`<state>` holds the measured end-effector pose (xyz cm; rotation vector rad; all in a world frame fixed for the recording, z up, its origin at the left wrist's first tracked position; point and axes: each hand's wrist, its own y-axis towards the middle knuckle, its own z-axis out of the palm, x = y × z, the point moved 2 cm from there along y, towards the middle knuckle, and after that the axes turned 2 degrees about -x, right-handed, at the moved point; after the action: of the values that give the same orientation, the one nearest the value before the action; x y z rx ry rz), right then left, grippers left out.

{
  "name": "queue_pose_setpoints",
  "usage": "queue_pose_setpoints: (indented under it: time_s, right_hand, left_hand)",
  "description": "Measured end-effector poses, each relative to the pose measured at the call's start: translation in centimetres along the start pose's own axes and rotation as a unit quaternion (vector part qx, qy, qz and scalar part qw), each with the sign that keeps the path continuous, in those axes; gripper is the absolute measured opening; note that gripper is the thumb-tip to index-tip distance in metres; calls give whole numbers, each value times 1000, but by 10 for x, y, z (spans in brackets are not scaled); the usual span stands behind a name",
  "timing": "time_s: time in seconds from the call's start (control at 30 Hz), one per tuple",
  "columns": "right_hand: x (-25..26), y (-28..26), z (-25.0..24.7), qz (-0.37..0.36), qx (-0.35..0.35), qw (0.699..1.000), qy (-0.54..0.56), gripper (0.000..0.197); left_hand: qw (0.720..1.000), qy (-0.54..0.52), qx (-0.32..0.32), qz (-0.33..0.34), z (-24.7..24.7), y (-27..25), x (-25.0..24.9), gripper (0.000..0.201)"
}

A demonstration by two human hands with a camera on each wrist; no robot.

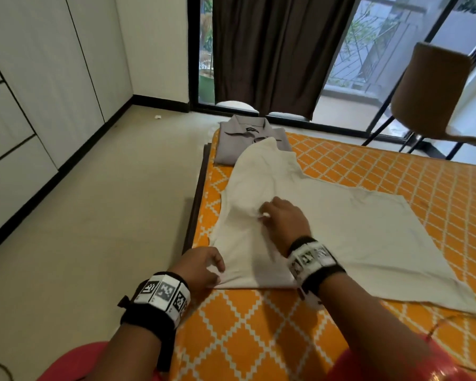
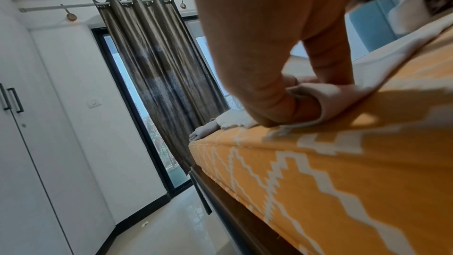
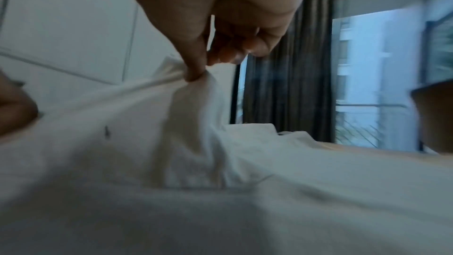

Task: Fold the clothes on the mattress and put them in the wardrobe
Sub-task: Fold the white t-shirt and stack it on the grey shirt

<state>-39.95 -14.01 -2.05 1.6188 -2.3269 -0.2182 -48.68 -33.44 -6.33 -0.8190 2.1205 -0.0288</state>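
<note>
A cream-white garment (image 1: 341, 229) lies spread on the orange patterned mattress (image 1: 259, 325), partly folded along its left side. My left hand (image 1: 204, 268) pinches its near-left corner at the mattress edge; in the left wrist view the cloth (image 2: 326, 100) wraps over the thumb of that hand (image 2: 282, 102). My right hand (image 1: 280, 215) pinches a raised pleat of the same garment near its middle, thumb and fingers closed on the cloth (image 3: 193, 88). A folded grey collared shirt (image 1: 252, 138) rests at the mattress's far-left corner, its front overlapped by the white garment's tip.
White wardrobe doors (image 1: 25, 105) line the left wall, with bare floor (image 1: 107, 215) between them and the mattress. A brown chair (image 1: 434, 94) stands at the far right by the glass door and dark curtain (image 1: 272, 50).
</note>
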Motion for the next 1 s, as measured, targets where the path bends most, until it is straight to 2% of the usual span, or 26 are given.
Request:
queue_pose_setpoints:
  time_s: [0.03,0.07,0.13,0.17,0.2,0.27,0.33,0.4,0.43,0.47,0.53,0.6,0.63,0.7,0.77,0.8,0.9,0.93,1.0]
  right_hand:
    - [-8,-11,-9,49,-41,998,19,9]
    - [-15,-24,-14,102,-12,995,10,9]
    - [-26,-48,-14,170,151,972,-66,17]
    - [-29,-55,-13,185,199,958,-91,21]
    - [-29,-59,-12,185,207,956,-92,26]
    - [-22,-57,-4,140,167,974,-54,45]
    - [-8,-49,7,78,148,985,44,70]
    - [7,-42,17,39,153,981,116,86]
    - [14,-39,24,26,164,978,125,87]
    - [18,-37,32,12,179,976,124,83]
    - [18,-34,44,-13,178,978,108,61]
    - [11,-28,42,-3,103,987,121,33]
    - [5,-25,37,10,55,989,135,25]
    - [-6,-22,28,32,-29,987,153,21]
    - [-11,-22,23,29,-56,984,166,25]
    - [-10,-22,24,16,-31,985,169,34]
    - [-2,-22,42,-18,145,978,150,66]
    - [1,-20,47,-29,189,972,134,71]
    - [4,-15,53,-39,224,968,104,71]
  left_hand:
    - [1000,6,0,-2,0,1,0,17]
    - [1000,14,0,-3,0,2,-1,16]
    - [1000,25,-5,2,0,5,-2,19]
    - [1000,28,-10,5,0,6,-4,20]
    - [999,32,-14,6,0,6,-5,21]
    - [999,46,-14,7,1,5,-8,25]
    - [998,55,-13,8,2,3,-8,32]
    - [999,48,-19,16,3,2,-7,36]
    - [999,45,-21,22,3,1,-8,38]
    - [998,45,-25,32,3,0,-9,40]
    - [997,40,-46,50,1,-2,-12,44]
    - [994,22,-87,62,-3,-2,-13,46]
    - [992,10,-103,66,-4,-1,-12,47]
    - [992,-3,-107,71,-3,2,-10,49]
    - [994,15,-80,78,0,6,-9,53]
    - [993,36,-63,89,2,7,-11,52]
    - [990,60,-41,122,8,4,-18,42]
    - [989,58,-45,129,9,3,-19,43]
    - [987,78,-57,129,9,2,-16,39]
